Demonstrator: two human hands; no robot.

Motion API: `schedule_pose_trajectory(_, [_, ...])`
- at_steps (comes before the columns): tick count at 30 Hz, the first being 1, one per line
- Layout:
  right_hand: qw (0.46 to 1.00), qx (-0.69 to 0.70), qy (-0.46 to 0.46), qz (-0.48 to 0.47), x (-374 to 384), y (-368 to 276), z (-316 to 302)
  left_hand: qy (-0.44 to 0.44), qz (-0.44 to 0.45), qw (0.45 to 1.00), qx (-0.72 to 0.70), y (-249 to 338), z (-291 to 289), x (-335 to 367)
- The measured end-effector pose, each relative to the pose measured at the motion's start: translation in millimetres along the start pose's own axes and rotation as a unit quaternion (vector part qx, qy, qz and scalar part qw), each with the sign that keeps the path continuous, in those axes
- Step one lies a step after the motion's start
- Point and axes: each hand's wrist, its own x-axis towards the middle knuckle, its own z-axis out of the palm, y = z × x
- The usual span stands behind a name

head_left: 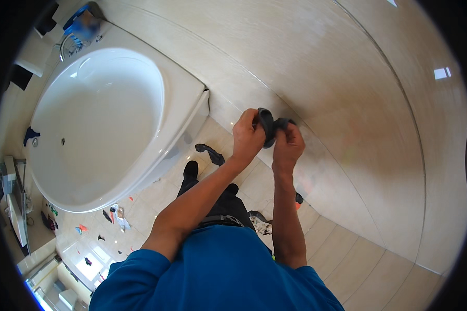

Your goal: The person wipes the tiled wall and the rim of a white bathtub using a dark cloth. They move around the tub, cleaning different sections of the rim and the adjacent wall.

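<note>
Both my hands are raised in front of me near the wall, fingers closed on a dark grey piece of cloth (266, 127) that looks like a sock. My left hand (248, 133) pinches its left part, which bends into a loop. A second bunched part sticks up from the fingertips of my right hand (288, 146). Whether this is one sock or a pair, I cannot tell. On the floor below, left of my forearms, lies another dark sock (210, 154), crumpled.
A white bathtub (96, 124) fills the left side, with a dark navy cloth (31, 136) on its rim. Small items, among them a white and orange piece (119, 216), lie scattered across the tiled floor (155, 207). A beige tiled wall (347, 93) rises ahead and to the right.
</note>
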Motion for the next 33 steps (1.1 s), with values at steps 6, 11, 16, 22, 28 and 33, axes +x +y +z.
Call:
schedule_pose_trajectory(6, [0.995,-0.014,0.038,-0.094,33.4,-45.7,45.9,0.035,0.036,0.998,-0.04,23.2,-28.0,57.4])
schedule_pose_trajectory(11, [0.986,-0.024,0.074,-0.145,54.6,-92.9,85.9,0.066,0.039,0.994,-0.084,32.8,-40.1,106.9])
schedule_pose_trajectory(16, [0.98,-0.042,0.098,-0.17,74.0,-92.3,106.5,0.069,0.017,0.993,-0.09,33.8,-41.4,140.7])
schedule_pose_trajectory(22, [0.978,-0.056,0.108,-0.171,80.7,-58.3,102.5,0.042,-0.001,0.998,-0.045,16.1,-33.6,152.0])
schedule_pose_trajectory(28, [0.992,-0.053,0.088,-0.073,71.1,-20.0,99.9,0.01,-0.045,0.999,0.006,-11.4,-23.2,144.0])
schedule_pose_trajectory(33, [0.996,-0.01,0.065,-0.062,68.8,-10.9,79.0,0.026,-0.009,1.0,-0.008,10.8,-17.7,137.1])
